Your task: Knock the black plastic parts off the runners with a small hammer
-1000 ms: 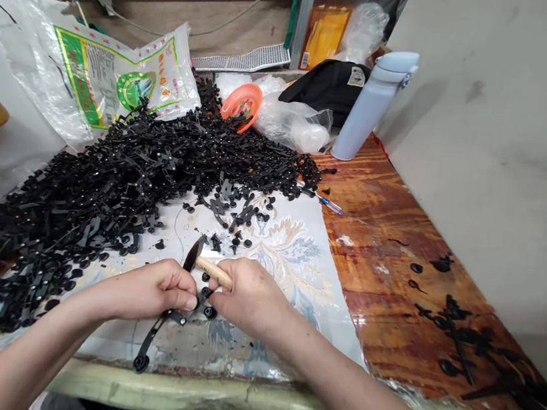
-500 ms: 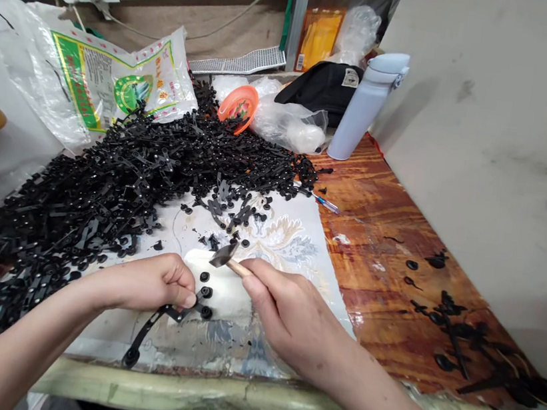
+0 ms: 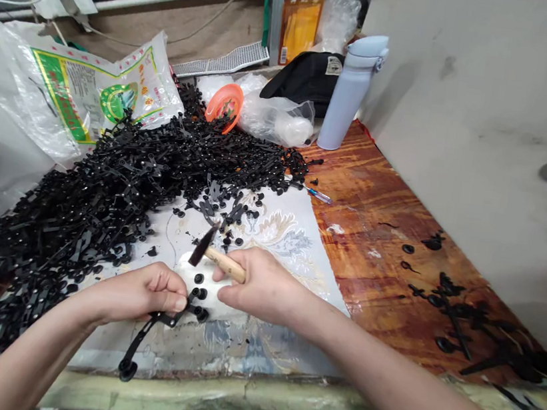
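Observation:
A jointed black linkage part with round knobs is pinched between the thumb and fingers of my left hand. One end of it hangs down toward the front edge of the table. My right hand is closed round the wooden handle of a small hammer. The dark hammer head points up and left, raised over a pale block on the tabletop. Beside my left fingertips, round black knobs show over the block; whether all of them belong to the held part I cannot tell.
A large heap of black parts covers the left and back. Behind it lie a printed plastic sack and an orange dish. A light blue bottle, a screwdriver and loose black pieces are on the right.
My right hand has turned the hammer so its head is tipped up, and more of the handle shows. My left hand still pinches the black part. The whole view has shifted slightly.

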The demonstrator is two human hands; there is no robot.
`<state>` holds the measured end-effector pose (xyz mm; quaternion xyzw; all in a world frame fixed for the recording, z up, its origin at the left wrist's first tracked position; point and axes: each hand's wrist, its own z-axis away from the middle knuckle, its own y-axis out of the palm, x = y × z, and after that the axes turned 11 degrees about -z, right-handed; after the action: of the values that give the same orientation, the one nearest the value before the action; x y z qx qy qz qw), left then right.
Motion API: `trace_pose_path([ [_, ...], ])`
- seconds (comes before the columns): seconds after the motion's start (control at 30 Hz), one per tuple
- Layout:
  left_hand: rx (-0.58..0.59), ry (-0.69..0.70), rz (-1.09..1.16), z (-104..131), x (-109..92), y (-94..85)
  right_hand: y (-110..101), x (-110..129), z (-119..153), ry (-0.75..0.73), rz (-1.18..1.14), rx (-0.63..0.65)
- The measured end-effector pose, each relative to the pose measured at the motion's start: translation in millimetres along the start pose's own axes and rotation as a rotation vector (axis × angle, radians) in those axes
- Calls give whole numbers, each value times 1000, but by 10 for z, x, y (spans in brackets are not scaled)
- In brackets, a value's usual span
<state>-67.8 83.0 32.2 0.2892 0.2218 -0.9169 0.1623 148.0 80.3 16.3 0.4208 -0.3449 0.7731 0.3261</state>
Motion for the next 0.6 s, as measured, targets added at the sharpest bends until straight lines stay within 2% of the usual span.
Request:
trace_pose_path([
  [0.1, 9, 12, 1, -7, 47, -4, 93, 72, -137, 0, 6, 35],
  [0.27, -10, 10, 3, -16, 98, 14, 240, 51, -199, -58, 81, -15],
  [0.6, -112, 18, 94, -5, 113, 86, 248, 72, -194, -43, 125, -37],
])
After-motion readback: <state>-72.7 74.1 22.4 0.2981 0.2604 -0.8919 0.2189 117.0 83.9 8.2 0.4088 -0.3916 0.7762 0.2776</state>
